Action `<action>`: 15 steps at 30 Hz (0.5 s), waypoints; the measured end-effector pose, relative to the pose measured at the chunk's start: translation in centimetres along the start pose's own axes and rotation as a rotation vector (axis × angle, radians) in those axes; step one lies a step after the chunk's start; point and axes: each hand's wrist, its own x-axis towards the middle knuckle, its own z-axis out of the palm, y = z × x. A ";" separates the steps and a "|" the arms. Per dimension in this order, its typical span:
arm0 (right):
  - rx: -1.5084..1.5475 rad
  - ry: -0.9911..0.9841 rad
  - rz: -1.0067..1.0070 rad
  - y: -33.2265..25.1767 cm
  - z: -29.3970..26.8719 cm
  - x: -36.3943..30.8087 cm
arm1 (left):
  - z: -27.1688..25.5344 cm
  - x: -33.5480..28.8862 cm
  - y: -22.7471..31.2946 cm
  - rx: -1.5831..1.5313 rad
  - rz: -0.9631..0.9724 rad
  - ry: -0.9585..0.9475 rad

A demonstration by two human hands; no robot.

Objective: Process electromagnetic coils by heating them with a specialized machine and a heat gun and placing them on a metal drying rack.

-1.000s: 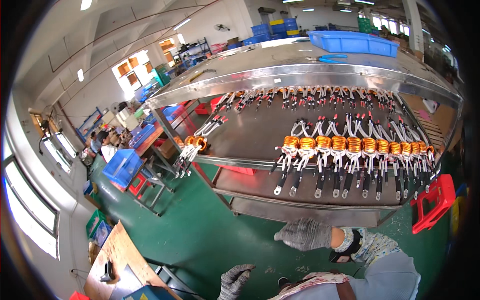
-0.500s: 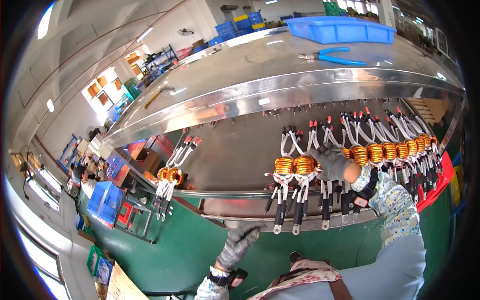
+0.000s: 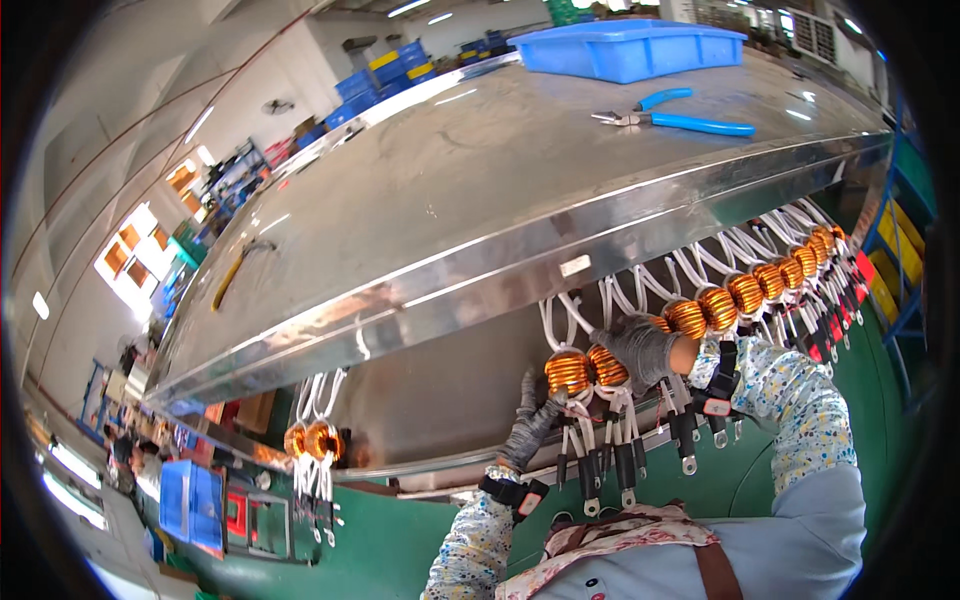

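Observation:
A row of coils wound with copper wire runs along the edge of the shelf under the bench top, each with white leads and black-sleeved ends with metal lugs. My left hand (image 3: 530,425), in a grey glove, is beside the leftmost coil (image 3: 568,372) of this row. Its forefinger points up and its thumb side is close to the winding; whether they touch I cannot tell. Over the row, just right of that coil, my gloved right hand (image 3: 645,348) curls its fingers onto the second coil (image 3: 606,366); its fingertips are partly hidden.
The metal bench top (image 3: 400,210) overhangs the shelf (image 3: 430,410). On top lie blue-handled cutters (image 3: 690,122), a blue tray (image 3: 630,52) and a yellow-handled tool (image 3: 230,275). More coils (image 3: 322,440) sit at the shelf's left end. A blue bin (image 3: 190,500) stands lower left.
My left hand has risen from below the shelf to the leftmost coil. My right hand stays at the row. The view has tilted and shifted, showing more of the bench top.

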 end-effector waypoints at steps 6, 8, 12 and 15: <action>0.619 0.208 -0.090 -2.9 6.1 3.9 | -5.0 -0.5 0.5 -0.009 0.048 -0.129; 0.777 0.650 -0.197 -4.6 8.4 4.3 | -7.0 0.0 -0.8 0.045 0.174 -0.182; 1.484 0.200 0.194 -4.7 10.2 6.3 | -7.7 0.3 2.7 -0.065 0.012 -0.313; 2.288 -0.214 0.127 -6.4 5.9 5.7 | -8.4 -0.1 4.6 -0.083 -0.084 -0.335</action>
